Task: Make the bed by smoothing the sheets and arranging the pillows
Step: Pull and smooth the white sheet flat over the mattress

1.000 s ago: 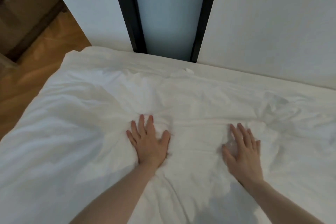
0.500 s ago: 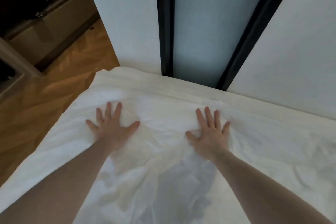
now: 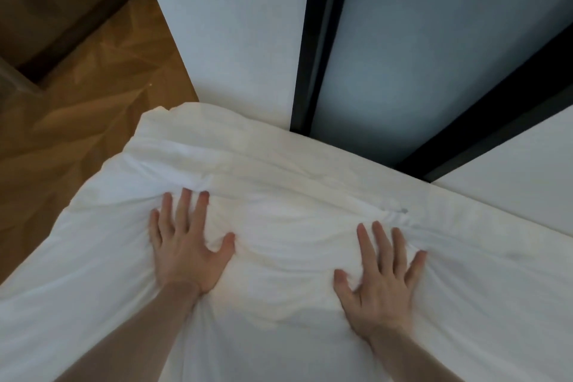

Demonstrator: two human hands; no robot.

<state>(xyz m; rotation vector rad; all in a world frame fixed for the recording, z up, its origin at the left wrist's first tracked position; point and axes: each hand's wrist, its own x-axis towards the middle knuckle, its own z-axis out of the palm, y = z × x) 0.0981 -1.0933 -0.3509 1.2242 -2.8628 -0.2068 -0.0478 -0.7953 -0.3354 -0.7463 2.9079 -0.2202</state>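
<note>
Both hands have slid farther up the sheet (image 3: 279, 335); left hand (image 3: 186, 254) and right hand (image 3: 378, 291) press flat, fingers spread; white wall panels (image 3: 235, 25) block the far edge; wooden floor (image 3: 77, 121) lies left.

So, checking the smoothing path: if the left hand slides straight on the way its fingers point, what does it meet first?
Likely the bunched fold of the white sheet just past the left hand, then the wall panel; depth is unclear.

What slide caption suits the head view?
Left hand and right hand press flat on the wrinkled white cotton bedsheet.
</note>
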